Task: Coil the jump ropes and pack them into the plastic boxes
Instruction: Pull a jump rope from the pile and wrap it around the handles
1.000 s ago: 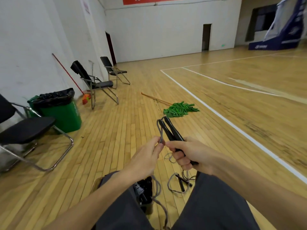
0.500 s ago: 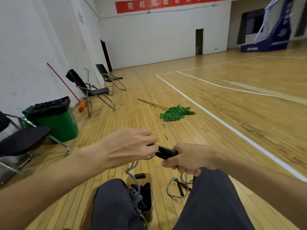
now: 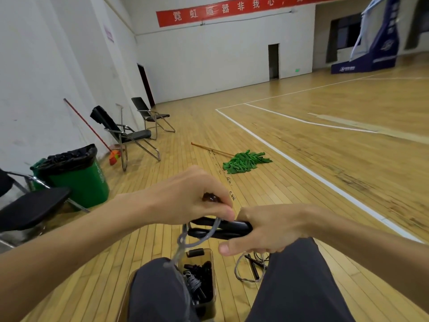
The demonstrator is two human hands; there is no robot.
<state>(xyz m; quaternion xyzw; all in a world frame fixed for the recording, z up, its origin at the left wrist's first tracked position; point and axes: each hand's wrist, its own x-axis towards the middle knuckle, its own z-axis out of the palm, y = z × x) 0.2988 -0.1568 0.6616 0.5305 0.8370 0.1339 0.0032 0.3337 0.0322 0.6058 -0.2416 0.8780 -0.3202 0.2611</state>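
Right hand (image 3: 274,228): fingers (image 3: 251,220) curled tight round 2 black handles (image 3: 227,230), held side by side and level, thumb underneath. Left hand (image 3: 185,201): fingertips (image 3: 226,213) pinched together on the grey cord (image 3: 210,234), which loops round the handles and trails down over my left knee. A dark glossy bit (image 3: 210,197) shows under the left fingers; cannot tell what.

1 plastic box (image 3: 213,287) on the floor between my knees, coiled ropes inside, count unclear. 1 loose rope (image 3: 254,268) just right of it, partly hidden by my right leg. A brownish edge (image 3: 125,298) by my left thigh, mostly hidden.
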